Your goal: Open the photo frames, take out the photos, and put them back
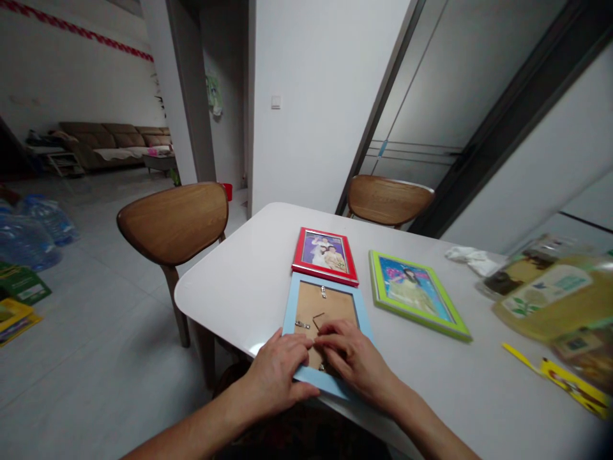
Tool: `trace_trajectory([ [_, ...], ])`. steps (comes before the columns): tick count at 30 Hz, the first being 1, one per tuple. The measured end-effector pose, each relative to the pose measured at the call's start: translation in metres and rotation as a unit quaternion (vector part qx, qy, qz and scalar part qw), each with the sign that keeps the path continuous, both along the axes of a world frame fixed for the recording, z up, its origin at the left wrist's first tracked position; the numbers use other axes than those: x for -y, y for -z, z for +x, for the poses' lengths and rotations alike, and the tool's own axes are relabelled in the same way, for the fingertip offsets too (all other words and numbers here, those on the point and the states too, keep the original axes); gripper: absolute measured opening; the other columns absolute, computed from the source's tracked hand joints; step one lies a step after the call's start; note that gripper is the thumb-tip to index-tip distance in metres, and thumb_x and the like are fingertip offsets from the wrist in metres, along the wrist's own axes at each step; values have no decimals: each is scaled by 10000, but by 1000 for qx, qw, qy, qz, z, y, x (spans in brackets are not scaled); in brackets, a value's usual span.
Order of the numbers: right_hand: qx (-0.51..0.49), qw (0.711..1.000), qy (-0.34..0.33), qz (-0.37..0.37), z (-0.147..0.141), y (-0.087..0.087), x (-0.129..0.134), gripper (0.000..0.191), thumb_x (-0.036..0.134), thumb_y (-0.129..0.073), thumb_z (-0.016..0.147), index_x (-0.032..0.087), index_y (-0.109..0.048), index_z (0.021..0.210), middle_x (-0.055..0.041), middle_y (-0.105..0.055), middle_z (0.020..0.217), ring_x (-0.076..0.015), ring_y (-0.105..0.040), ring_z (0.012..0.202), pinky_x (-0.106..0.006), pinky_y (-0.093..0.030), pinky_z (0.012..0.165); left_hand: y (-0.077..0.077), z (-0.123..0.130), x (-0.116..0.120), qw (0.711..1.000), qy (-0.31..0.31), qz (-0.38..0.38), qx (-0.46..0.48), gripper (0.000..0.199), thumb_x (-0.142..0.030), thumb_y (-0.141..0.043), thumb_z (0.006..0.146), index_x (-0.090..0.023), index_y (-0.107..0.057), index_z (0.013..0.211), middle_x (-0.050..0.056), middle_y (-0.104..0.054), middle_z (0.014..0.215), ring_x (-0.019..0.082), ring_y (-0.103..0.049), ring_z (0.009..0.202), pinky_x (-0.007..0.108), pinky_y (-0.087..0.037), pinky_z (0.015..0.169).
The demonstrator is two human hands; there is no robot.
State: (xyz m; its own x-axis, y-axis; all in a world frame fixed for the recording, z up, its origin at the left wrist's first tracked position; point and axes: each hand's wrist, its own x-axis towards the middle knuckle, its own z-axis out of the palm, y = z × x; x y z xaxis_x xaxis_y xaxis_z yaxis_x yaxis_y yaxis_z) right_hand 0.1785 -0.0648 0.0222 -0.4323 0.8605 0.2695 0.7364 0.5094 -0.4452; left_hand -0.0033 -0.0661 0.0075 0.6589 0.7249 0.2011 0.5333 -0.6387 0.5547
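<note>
A light-blue picture frame (290,313) lies back side up at the near edge of the table, its brown backing board (338,306) showing. Small metal clips (323,292) sit along the board's edges, and a thin dark bent line or wire (316,321) shows near its middle. My left hand (280,367) grips the frame's near left corner, thumb along the near edge and fingers over the board. Above the board, the fingers of my right hand (352,358) are pinched together close to the left fingertips. What they hold, if anything, is hidden.
A red picture frame (299,252) touches the blue one's far side. A green picture frame (376,287) lies to the right. Beyond it are a white cloth (472,259), a large bottle of yellow liquid (536,313) and a yellow item (575,386). Wooden chairs (177,220) flank the white table (230,281).
</note>
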Motion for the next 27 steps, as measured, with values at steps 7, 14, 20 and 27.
trace_trajectory([
  [7,34,998,-50,5,5,-9,35,260,132,-414,743,230,-604,892,-62,-545,958,-190,-426,939,-374,-358,814,-2,0,2,1000,-3,-1,-3,256,-302,-658,632,-197,-516,818,60,-515,1151,205,-429,1091,384,-236,954],
  [14,7,1000,16,-5,10,-5,9,272,186,-389,773,208,-581,965,-65,-555,969,-158,-485,904,-312,-384,804,-5,0,3,1000,-3,-9,-3,302,-319,-684,603,-199,-513,822,53,-525,1140,203,-440,1080,383,-250,949],
  [20,84,972,217,16,13,2,-63,282,245,-382,786,169,-630,895,-69,-610,817,-148,-534,779,-229,-373,703,-1,0,2,1000,-12,-14,1,309,-304,-690,597,-196,-501,816,55,-511,1159,208,-421,1101,403,-234,960],
  [27,98,954,282,11,2,15,-96,258,291,-420,766,180,-652,760,-69,-615,765,-154,-534,709,-239,-332,606,0,-1,3,1000,-9,-12,10,311,-312,-680,611,-196,-490,828,55,-509,1160,201,-419,1103,411,-214,974],
])
